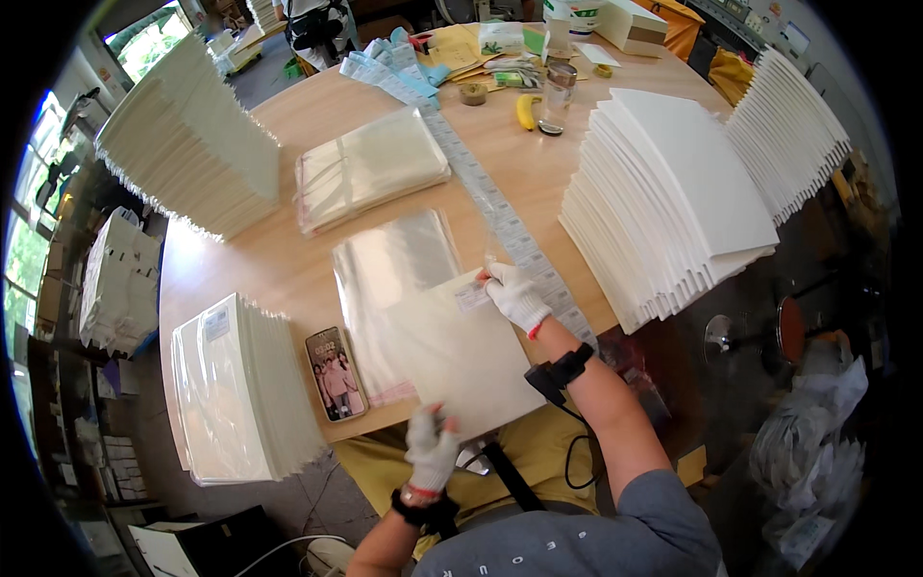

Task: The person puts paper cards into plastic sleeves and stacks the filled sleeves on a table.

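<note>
A flat off-white board or packet lies at the table's front edge, partly over my lap. My right hand, in a white fingerless glove, is at its upper right corner, with fingertips closed together at a small printed label. My left hand, gloved the same way and slightly blurred, is by the packet's lower left edge, its fingers bent and apart, with nothing seen in them. Under the packet's left side lie clear plastic sleeves. A long strip of labels runs diagonally across the table beside my right hand.
Left of the sleeves lies a phone, next to a wrapped, labelled stack. Tall white stacks stand right and far left. Behind are a sleeve bundle, a banana, a glass jar and a tape roll.
</note>
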Motion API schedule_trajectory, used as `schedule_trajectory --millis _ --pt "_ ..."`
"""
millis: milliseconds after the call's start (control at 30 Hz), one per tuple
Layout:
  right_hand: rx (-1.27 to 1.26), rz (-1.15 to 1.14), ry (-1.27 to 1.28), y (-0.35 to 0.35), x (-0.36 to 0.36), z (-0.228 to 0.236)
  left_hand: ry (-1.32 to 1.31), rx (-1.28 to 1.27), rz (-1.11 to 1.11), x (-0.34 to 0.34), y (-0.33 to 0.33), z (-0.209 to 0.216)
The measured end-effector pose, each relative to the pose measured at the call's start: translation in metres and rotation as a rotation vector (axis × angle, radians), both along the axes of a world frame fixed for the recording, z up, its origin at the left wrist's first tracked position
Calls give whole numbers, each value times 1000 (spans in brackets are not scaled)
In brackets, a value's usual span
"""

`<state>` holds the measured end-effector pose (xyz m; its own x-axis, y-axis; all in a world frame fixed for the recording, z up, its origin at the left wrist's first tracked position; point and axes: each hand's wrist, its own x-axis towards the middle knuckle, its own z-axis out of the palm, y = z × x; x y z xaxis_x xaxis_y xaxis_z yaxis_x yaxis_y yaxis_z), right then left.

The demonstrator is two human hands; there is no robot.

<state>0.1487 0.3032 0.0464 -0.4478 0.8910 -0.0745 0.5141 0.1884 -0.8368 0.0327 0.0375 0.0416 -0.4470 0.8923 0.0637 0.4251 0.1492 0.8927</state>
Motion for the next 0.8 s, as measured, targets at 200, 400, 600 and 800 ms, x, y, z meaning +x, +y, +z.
schedule_trajectory --millis 200,400,600,800 --pt "93 -11 -49 5 -24 -25 -557 -212 255 -19 -49 -41" --pt "492 -117 -316 -2 -20 -18 -1075 -211 113 3 -25 -23" --pt "254 9 -664 -68 38 46 -1026 -30 62 -2 -16 12" --pt "-199 256 218 -154 50 43 -430 -76 -94 -64 -50 98"
